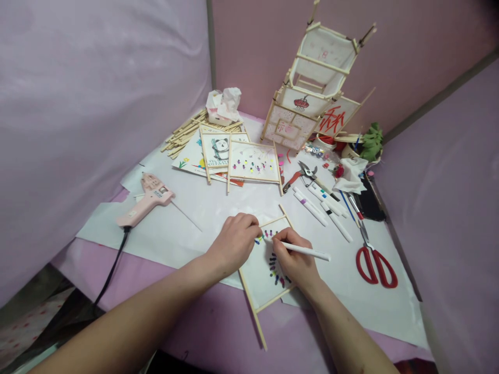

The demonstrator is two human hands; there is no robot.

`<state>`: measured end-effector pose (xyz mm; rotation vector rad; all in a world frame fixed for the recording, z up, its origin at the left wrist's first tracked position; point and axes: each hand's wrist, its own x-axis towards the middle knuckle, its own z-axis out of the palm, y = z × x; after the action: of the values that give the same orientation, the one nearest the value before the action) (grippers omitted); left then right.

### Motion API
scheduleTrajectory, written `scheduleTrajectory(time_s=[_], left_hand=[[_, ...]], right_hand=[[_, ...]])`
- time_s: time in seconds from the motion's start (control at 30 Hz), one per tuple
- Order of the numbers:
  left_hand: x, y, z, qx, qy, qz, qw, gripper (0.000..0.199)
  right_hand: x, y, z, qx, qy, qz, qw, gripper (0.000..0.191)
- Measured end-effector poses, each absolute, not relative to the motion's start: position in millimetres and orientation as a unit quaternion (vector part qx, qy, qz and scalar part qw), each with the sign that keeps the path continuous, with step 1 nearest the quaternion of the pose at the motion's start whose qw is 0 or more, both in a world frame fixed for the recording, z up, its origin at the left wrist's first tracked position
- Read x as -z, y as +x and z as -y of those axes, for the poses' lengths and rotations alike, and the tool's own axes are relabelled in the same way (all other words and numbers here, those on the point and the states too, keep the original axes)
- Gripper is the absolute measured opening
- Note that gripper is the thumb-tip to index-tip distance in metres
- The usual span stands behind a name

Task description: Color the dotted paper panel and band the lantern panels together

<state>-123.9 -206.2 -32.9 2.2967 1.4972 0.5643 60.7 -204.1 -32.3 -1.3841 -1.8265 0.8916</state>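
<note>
A stick-framed white panel (259, 283) lies tilted at the table's front, with small dabs of purple, black, yellow and blue on it. My left hand (238, 238) grips its upper left edge, fingers curled over the stick. In my right hand (298, 259) is a white marker pen (310, 251), held like a pencil, its tip pointing at the dabs near the panel's top. The tip itself is hidden by my fingers. Part of the panel's right side lies under my right hand.
A pink glue gun (146, 200) with a black cord lies left. Behind are finished panels (253, 162), loose sticks (185, 130) and a tall stick lantern (296, 98). To the right are markers (337, 221), pruning shears (300, 174) and red-handled scissors (374, 259).
</note>
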Motion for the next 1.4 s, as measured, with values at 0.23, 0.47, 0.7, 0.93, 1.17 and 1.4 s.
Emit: scheduleTrajectory(time_s=[0.23,0.47,0.7,0.93,1.17,1.4], left_hand=[[33.1,-123.5,205.3,-0.197,0.807,-0.528,0.175,0.023],[35.1,-123.5,206.1,-0.203,0.808,-0.527,0.17,0.023],[33.7,-123.7,205.5,-0.2,0.807,-0.528,0.172,0.024],[33.3,-123.3,204.9,-0.196,0.808,-0.529,0.171,0.024],[31.7,-124.3,206.6,-0.212,0.808,-0.522,0.169,0.019],[31.8,-123.4,205.3,-0.21,0.803,-0.526,0.186,0.019]], right_hand=[[32.9,60.7,204.1,-0.346,-0.544,0.687,0.335,0.012],[32.2,60.3,204.3,-0.336,-0.546,0.692,0.333,0.012],[32.0,62.3,204.1,-0.336,-0.547,0.687,0.341,0.013],[30.3,65.4,206.2,-0.322,-0.552,0.673,0.371,0.014],[29.5,62.7,208.1,-0.338,-0.516,0.702,0.356,0.011],[31.7,59.8,206.8,-0.358,-0.502,0.708,0.344,0.011]])
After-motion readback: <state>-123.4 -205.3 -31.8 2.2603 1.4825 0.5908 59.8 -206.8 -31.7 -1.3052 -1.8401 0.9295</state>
